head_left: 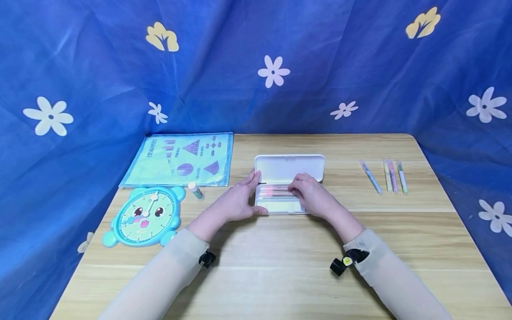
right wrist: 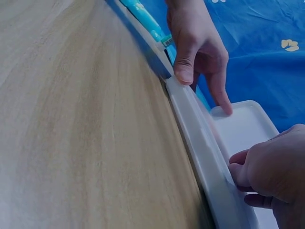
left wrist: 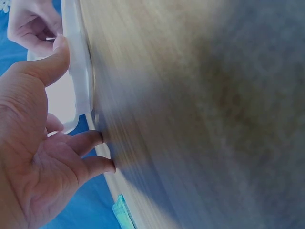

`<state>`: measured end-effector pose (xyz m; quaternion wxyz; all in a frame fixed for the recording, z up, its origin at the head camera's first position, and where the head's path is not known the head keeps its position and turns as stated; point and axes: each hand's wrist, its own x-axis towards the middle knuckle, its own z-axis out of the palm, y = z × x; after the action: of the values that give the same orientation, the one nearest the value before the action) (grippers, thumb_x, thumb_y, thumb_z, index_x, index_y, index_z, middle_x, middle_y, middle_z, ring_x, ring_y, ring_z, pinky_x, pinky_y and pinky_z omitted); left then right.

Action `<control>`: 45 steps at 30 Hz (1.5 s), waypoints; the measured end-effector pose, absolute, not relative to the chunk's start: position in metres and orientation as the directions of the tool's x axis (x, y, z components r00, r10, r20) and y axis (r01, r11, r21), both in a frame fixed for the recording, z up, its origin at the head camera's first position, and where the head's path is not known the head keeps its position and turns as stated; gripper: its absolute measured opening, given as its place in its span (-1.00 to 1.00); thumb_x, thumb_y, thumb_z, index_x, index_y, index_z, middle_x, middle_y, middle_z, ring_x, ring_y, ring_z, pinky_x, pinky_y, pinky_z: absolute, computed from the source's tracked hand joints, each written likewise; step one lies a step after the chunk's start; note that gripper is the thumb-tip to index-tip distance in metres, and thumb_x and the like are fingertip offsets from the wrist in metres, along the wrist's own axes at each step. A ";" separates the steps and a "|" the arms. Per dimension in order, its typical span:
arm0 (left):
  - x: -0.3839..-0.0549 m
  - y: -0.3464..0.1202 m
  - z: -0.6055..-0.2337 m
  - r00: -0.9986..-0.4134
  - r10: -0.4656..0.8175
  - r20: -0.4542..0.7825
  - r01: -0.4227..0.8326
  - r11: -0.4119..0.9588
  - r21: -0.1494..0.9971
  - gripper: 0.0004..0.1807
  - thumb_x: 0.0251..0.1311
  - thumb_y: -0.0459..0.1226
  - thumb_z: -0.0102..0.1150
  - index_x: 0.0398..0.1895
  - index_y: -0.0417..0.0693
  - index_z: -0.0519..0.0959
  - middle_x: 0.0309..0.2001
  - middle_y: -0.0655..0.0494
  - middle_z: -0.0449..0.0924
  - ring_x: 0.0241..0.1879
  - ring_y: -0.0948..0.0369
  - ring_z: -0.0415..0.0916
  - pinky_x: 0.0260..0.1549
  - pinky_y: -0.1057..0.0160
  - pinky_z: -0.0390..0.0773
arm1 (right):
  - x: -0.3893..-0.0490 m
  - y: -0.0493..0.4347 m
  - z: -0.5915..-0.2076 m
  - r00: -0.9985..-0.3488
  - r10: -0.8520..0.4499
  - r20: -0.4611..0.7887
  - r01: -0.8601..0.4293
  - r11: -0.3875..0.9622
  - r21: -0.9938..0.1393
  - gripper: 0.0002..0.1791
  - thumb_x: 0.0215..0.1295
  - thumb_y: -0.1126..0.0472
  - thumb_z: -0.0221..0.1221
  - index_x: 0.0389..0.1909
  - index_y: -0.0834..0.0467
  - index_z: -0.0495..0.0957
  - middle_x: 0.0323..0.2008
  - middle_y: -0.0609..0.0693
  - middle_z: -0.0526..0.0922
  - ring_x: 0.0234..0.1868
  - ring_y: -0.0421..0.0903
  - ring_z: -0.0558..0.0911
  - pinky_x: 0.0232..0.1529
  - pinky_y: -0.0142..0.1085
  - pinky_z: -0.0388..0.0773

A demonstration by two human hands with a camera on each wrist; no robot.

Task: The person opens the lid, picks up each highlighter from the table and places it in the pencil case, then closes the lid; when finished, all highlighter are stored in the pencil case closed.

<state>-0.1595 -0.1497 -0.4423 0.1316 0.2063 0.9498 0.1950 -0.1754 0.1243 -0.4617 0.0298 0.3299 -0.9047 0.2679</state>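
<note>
A white pencil case (head_left: 282, 206) lies with its lid (head_left: 276, 166) raised at the back. Several slim pinkish pens (head_left: 272, 192) lie in its rear part. My left hand (head_left: 242, 201) holds the case's left end, thumb over the front corner and a finger against the lid. In the left wrist view, two other fingers of the left hand (left wrist: 57, 157) reach toward the tabletop. My right hand (head_left: 314, 195) is over the case's right end, fingers curled and pinching the end of a pen, mostly hidden by the fingers. The right wrist view shows the right hand's (right wrist: 276, 167) curled fingertips above the case.
Several capped markers (head_left: 394, 178) and one blue marker (head_left: 372, 178) lie at the right. A glue stick (head_left: 196, 190) is left of the case, near a blue toy clock (head_left: 146, 218) and a printed zip pouch (head_left: 184, 160). A blue flowered curtain (head_left: 224, 66) hangs behind the wooden table (head_left: 276, 284).
</note>
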 end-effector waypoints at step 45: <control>-0.161 -0.150 -0.443 -0.875 0.450 -0.177 0.340 0.834 0.435 0.41 0.06 0.28 0.52 0.74 -0.02 -0.19 0.69 -0.07 -0.26 0.57 -0.20 0.09 0.54 -0.07 0.14 | -0.159 0.310 -0.463 -0.982 -0.012 0.191 -0.121 0.810 -0.574 -0.73 0.36 0.40 0.36 0.01 0.46 0.68 -0.19 0.37 0.73 -0.17 0.27 0.69 -0.07 0.22 0.57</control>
<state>-0.1614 -0.1503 -0.4432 0.1375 0.2085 0.9476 0.1993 -0.1585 0.3096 -0.4628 0.0894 0.0351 -0.9471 0.3062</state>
